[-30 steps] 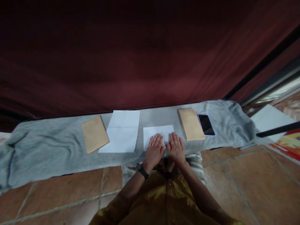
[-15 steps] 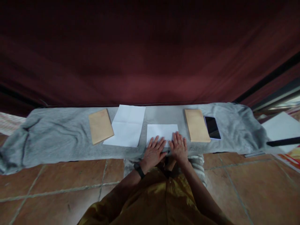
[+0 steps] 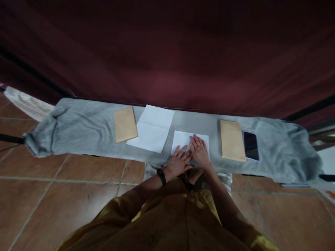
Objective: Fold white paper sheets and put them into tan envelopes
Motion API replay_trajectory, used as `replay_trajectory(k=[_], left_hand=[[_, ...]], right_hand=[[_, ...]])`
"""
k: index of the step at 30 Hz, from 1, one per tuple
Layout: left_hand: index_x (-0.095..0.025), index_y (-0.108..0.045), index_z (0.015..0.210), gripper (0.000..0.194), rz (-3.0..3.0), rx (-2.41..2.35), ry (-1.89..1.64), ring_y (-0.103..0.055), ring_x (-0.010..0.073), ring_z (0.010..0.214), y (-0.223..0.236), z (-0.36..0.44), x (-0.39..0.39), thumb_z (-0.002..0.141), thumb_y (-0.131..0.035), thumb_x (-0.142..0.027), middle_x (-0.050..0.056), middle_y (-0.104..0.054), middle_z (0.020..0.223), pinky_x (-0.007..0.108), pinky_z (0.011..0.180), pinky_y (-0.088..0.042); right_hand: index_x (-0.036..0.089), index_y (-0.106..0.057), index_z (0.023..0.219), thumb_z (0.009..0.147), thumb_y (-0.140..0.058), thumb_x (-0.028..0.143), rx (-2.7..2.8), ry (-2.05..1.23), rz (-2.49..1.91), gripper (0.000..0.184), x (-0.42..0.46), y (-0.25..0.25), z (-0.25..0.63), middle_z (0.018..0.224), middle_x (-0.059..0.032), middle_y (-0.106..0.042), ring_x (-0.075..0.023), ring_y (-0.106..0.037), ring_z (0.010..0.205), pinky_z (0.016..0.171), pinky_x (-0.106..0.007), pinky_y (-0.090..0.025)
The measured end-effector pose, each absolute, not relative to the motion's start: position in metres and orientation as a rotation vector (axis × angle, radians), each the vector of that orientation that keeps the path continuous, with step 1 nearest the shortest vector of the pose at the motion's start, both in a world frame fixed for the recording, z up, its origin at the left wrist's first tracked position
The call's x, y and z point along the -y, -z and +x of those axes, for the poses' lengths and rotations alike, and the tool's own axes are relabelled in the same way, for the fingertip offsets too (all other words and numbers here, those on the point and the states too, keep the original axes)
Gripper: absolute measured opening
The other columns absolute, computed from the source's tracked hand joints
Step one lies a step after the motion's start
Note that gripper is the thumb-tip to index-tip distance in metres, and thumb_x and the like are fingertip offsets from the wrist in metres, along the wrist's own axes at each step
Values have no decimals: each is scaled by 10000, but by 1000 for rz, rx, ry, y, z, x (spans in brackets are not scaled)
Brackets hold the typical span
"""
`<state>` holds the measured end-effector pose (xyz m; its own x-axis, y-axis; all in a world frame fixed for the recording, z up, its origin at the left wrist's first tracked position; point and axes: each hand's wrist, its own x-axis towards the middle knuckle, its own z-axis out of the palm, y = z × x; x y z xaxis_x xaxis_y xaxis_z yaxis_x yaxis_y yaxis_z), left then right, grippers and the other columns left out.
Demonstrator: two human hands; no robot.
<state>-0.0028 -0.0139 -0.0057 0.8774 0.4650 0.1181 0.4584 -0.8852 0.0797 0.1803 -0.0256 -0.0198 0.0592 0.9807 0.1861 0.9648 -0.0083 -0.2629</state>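
A small white sheet of paper [image 3: 180, 137], perhaps folded, lies on the grey cloth close to my body. My left hand [image 3: 178, 163] rests flat on its near left part with the fingers spread. My right hand [image 3: 200, 150] lies flat on its middle and right, fingers stretched forward and its fingertips farther up the paper than those of the left. The two hands almost touch. To the left is a larger white sheet [image 3: 154, 127] with crossing fold creases, its left edge next to a brown envelope [image 3: 125, 124].
Grey cloth [image 3: 86, 129] covers the long narrow bench, wrinkled toward both ends. A stack of brown envelopes [image 3: 232, 141] lies to the right, beside a dark-screened phone [image 3: 251, 145]. A dark red curtain [image 3: 178, 87] hangs behind; floor tiles [image 3: 78, 195] show below.
My right hand has slid left and forward over the small sheet, toward my left hand. The left stays flat near the paper's near edge. The camera view has turned left.
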Motion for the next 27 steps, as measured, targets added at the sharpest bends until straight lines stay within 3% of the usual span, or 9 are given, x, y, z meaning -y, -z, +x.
replay_trajectory(k=[8,14,21,27], left_hand=[[-283,-298,1575,661,3013,-745,-191,-169,325,1540,9,-4,17,1000,-388,-595,23,-230,1672,577,1242,-112],[-279,-269,1585,699,3012,-718,-153,-158,325,1543,8,-5,18,985,-429,-598,40,-236,1669,588,1236,-113],[-231,-274,1583,702,2991,-753,-153,-152,301,1549,4,-6,20,999,-379,-605,91,-209,1671,568,1245,-110],[-155,-378,1534,707,2888,-916,-219,-217,266,1536,1,3,17,1005,-329,-621,147,-291,1637,499,1256,-166]], right_hand=[[188,-372,1550,1062,-306,363,1959,50,-2012,523,54,34,199,1625,-122,-331,-281,-321,1491,1198,-529,-281],[212,-322,1574,1055,-352,371,1981,77,-2009,544,95,33,201,1631,-122,-314,-302,-355,1473,1184,-542,-297],[226,-244,1598,1068,-335,389,1908,79,-2032,562,118,34,197,1633,-117,-311,-289,-331,1485,1203,-539,-239],[243,-225,1601,1069,-350,397,1898,91,-2045,568,124,36,196,1631,-97,-323,-266,-306,1499,1209,-508,-226]])
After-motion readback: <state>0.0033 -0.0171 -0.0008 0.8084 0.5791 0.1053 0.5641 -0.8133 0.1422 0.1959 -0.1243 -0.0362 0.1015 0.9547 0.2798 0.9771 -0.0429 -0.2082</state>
